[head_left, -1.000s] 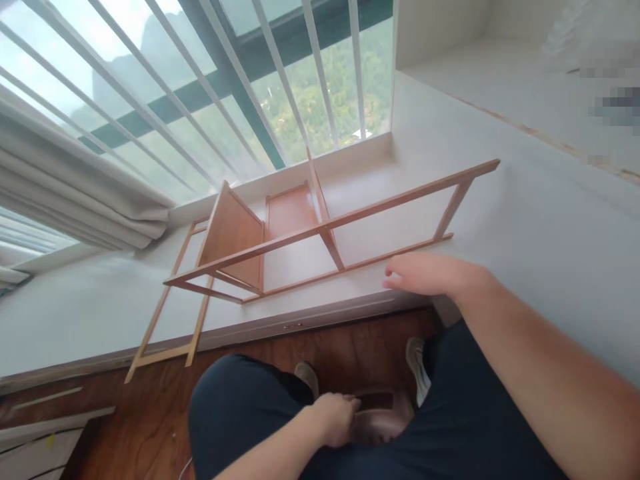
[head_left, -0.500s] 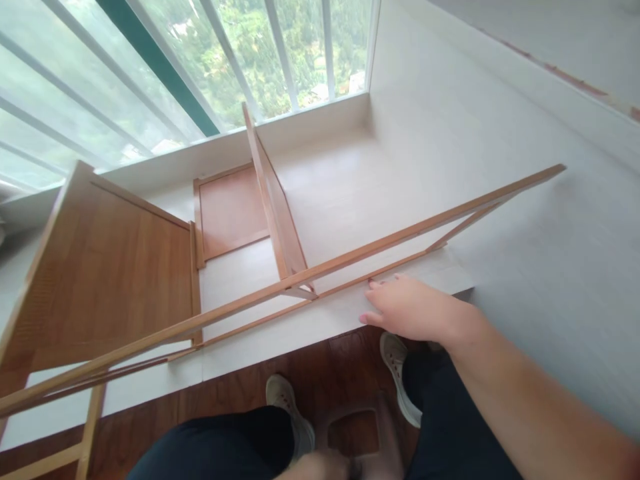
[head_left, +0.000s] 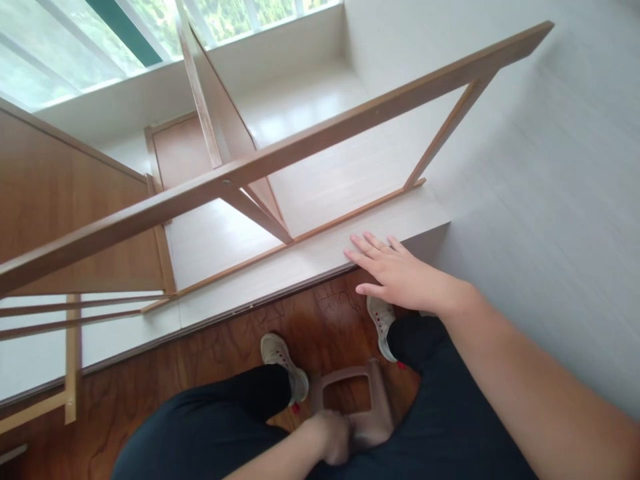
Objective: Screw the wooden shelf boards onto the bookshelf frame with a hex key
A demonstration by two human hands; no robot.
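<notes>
My right hand [head_left: 400, 273] has its fingers spread, palm down, over the front edge of a white ledge [head_left: 320, 250]. Nothing is in it. Low down between my legs, my left hand [head_left: 330, 433] is closed against a brownish plastic stool [head_left: 373, 423]; it is slightly blurred and its fingertips are hidden. Across the ledge stands a wooden frame [head_left: 370, 117] with a long top rail, slanting uprights and a thin bottom rail. A wooden panel [head_left: 223, 100] meets the frame from behind.
A large wooden panel [head_left: 65, 207] stands at the left, with a smaller panel [head_left: 183, 150] behind the frame. Pale wooden bars [head_left: 73, 360] reach down at the lower left. A white wall [head_left: 560, 200] rises on the right, and a barred window [head_left: 225, 20] is at the back.
The view has tipped downward and come nearer the frame. My right hand has drawn back from the bottom rail to the ledge's edge with its fingers spread. More of my left hand and the stool shows.
</notes>
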